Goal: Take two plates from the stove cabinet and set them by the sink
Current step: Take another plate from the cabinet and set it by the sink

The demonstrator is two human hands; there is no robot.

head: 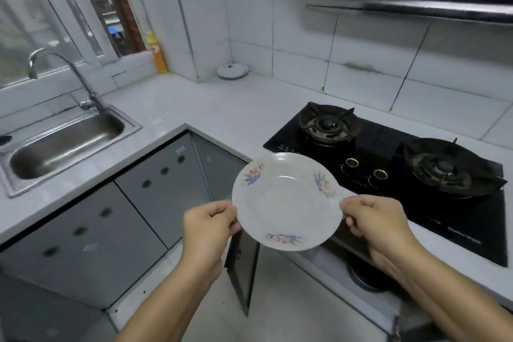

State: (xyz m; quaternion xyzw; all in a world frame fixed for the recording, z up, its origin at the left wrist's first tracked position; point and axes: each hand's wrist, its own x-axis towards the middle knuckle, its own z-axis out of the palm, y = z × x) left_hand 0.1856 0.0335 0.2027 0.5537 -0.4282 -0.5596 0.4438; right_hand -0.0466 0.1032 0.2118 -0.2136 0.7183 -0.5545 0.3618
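In the head view, the person holds one white plate point(287, 203) with flower prints in front of the body, above the edge of the counter point(172, 103). The left hand point(208, 226) pinches the left rim of the plate, with the thumb on the top side and the other fingers curled under it. The right hand point(373, 219) pinches the right rim in the same way, thumb on top. The plate is between the two hands, slightly tilted, with its hollow side up.

Beyond the right hand and a little to its right is the black gas stove point(388, 164) with two burners. Below the hands, an open cabinet door point(243, 272) stands under the stove; the inside of the cabinet is dark and its contents cannot be told. Far to the left of the left hand is the steel sink point(63, 147) with a curved tap point(66, 75) behind it. Well beyond both hands, in the corner of the counter against the tiled wall, lies another white dish point(232, 70). To its left, near the window, stands a yellow bottle point(158, 55).
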